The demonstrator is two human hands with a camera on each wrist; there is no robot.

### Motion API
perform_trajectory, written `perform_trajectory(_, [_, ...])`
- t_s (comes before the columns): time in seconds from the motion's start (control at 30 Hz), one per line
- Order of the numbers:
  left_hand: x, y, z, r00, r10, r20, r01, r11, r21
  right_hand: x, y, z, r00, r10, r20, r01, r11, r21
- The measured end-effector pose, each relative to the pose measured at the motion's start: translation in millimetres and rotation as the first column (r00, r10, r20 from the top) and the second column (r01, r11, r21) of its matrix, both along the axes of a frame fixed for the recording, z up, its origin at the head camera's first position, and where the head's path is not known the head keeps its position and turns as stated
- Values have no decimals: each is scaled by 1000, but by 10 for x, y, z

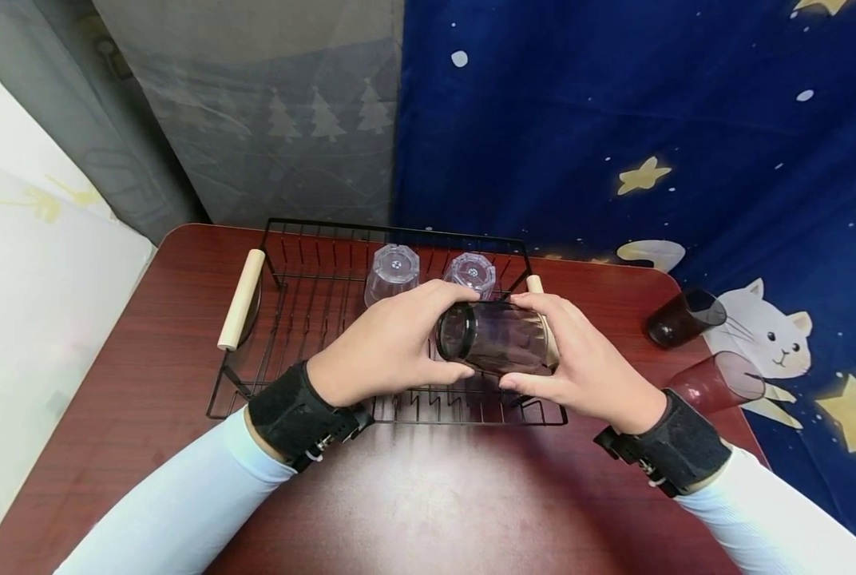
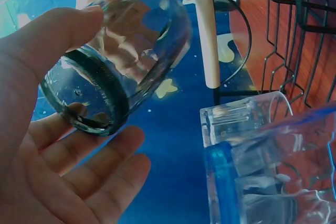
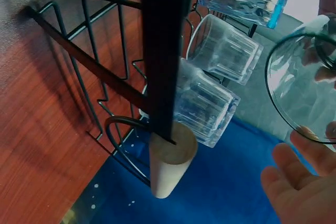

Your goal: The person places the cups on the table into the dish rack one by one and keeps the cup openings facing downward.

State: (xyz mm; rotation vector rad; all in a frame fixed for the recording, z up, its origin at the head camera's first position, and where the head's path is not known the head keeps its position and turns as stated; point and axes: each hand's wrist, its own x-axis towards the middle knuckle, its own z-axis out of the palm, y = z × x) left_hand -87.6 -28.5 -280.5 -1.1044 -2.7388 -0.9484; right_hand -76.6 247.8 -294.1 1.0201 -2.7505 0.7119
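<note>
A dark see-through glass (image 1: 496, 339) is in the air above the front right part of the black wire rack (image 1: 399, 230). It lies on its side, with its thick bottom to the left and its mouth to the right. The left hand (image 1: 388, 347) holds the bottom end, with the thumb and fingers curved around it. The right hand (image 1: 589, 359) holds the mouth end, with its thumb and fingers around the rim. Inside the rack, near its back, a clear glass (image 1: 394, 275) and another clear glass (image 1: 471, 271) are upside down. A pale handle (image 1: 241, 299) is on the rack's left side, and a second pale handle (image 1: 535, 284) is on its right side. Well to the right of the rack are another dark glass (image 1: 685, 318) and a see-through glass that looks reddish (image 1: 719, 382). The rack sits on a red-brown surface (image 1: 442, 495). Behind the rack hang a gray cloth (image 1: 277, 96) and a blue cloth with stars (image 1: 514, 144).
</note>
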Motion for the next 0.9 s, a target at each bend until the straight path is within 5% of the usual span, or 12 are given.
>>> perform_trajectory(0.27, [-25, 71, -4, 999, -40, -9, 40, 999, 17, -23, -34, -100, 1000, -16, 21, 15, 998, 57])
perform_trajectory(0.67, [-52, 200, -5, 999, -43, 32, 44, 999, -21, -50, -36, -160, 985, -45, 165, 29, 995, 100])
perform_trajectory(0.9, [-84, 252, -8, 998, -60, 27, 62, 996, -69, -53, 45, -156, 991, -57, 124, 43, 993, 109])
